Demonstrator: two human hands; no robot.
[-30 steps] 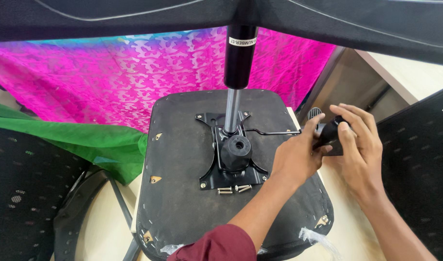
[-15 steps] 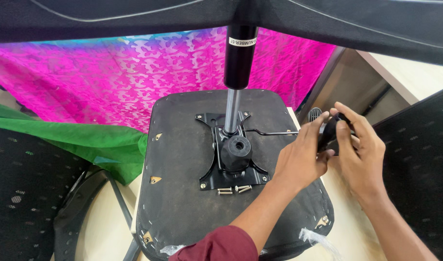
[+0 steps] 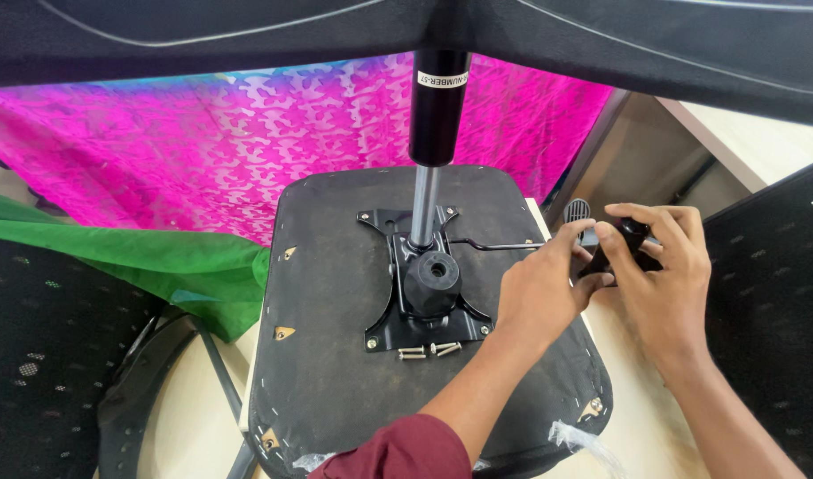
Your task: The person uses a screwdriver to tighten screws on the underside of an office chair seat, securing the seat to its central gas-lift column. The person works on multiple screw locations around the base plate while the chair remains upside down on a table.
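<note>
An upturned black chair seat (image 3: pixel 336 372) lies in front of me, with a black metal mechanism plate (image 3: pixel 429 302) bolted to its middle and a gas lift cylinder (image 3: pixel 436 111) rising from it. A thin lever rod (image 3: pixel 495 246) runs from the plate to the right. My left hand (image 3: pixel 539 288) and my right hand (image 3: pixel 659 266) meet at the seat's right edge, both closed on a small black handle part (image 3: pixel 615 248) at the rod's end. Three loose bolts (image 3: pixel 427 351) lie on the seat just below the plate.
A pink patterned cloth (image 3: pixel 203 160) hangs behind and a green cloth (image 3: pixel 149 262) lies at the left. Black mesh chair parts stand at the left (image 3: pixel 43 355) and right (image 3: pixel 774 293). A dark chair base (image 3: pixel 601 44) spans the top. Light table surface (image 3: pixel 628 417) shows beneath.
Both hands have shifted slightly on the black handle part, the right fingers wrapping further over it. The seat and cylinder have not moved.
</note>
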